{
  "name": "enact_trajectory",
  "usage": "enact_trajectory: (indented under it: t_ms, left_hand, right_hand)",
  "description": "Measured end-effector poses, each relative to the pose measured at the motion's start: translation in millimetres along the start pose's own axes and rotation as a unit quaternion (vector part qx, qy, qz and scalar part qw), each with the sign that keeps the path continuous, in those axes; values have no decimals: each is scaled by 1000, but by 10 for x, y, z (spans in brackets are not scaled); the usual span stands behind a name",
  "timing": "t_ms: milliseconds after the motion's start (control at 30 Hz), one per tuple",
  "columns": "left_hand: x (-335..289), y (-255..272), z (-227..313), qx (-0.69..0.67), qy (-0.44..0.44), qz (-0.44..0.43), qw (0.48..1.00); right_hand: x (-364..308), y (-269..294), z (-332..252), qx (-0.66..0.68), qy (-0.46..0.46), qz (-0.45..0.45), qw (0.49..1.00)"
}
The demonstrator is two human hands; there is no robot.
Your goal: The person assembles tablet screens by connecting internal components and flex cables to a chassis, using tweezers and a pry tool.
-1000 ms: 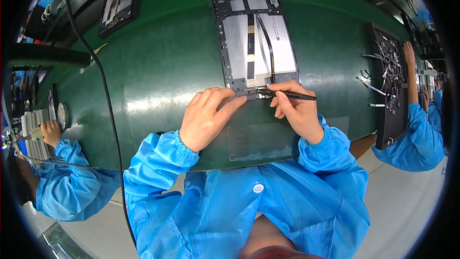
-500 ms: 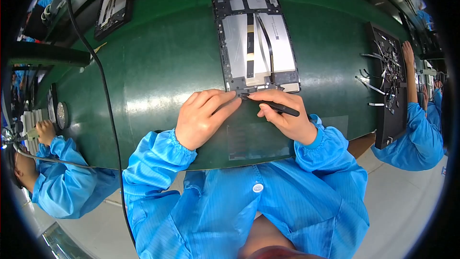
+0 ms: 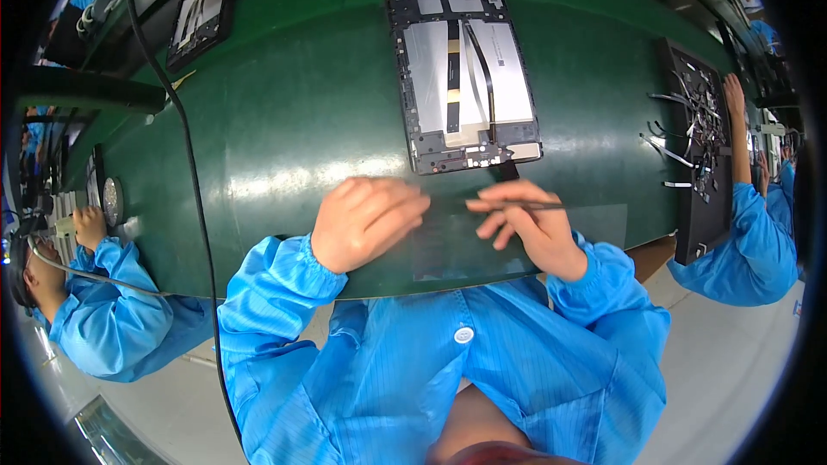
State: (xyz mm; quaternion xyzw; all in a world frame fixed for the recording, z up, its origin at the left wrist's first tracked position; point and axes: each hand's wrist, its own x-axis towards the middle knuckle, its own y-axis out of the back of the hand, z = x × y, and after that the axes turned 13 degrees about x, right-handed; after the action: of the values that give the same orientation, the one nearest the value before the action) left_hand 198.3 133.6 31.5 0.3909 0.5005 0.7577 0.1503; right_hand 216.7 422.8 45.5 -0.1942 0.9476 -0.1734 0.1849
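Observation:
An opened tablet (image 3: 431,77) lies on the green bench in front of me, its inside facing up. It has a black frame, silver panels and a black ribbon cable (image 3: 453,77) down the middle. A short dark strip (image 3: 506,172) sticks out past its near edge. My right hand (image 3: 538,237), just below that strip, holds slim black tweezers (image 3: 538,206) lying across the fingers, off the tablet. My left hand (image 3: 362,224) is slightly blurred over the bench below the tablet's near left corner. Its fingers are stretched out, with nothing visible in them.
A black tray (image 3: 698,224) of small parts and cables stands at the right, some cables hanging over its side. Another opened tablet (image 3: 200,13) is at the far left. A black cord (image 3: 194,172) crosses the left side. Co-workers sit at both sides.
Both hands have drawn back from the tablet's near edge, the right one with the tweezers. That edge and the dark strip now show. The tablet has shifted slightly.

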Motion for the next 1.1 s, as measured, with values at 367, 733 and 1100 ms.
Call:
enact_trajectory:
  t_ms: [367,733,1100]
  left_hand:
    - [-53,-118,232,-10,-57,-152,987]
    - [-105,-122,188,-51,-105,-170,978]
    - [-135,-144,210,-65,-92,-176,978]
  right_hand:
    - [101,534,76,-62,83,13,995]
    - [116,69,136,-164,50,19,985]
    - [219,-82,215,-298,113,-6,948]
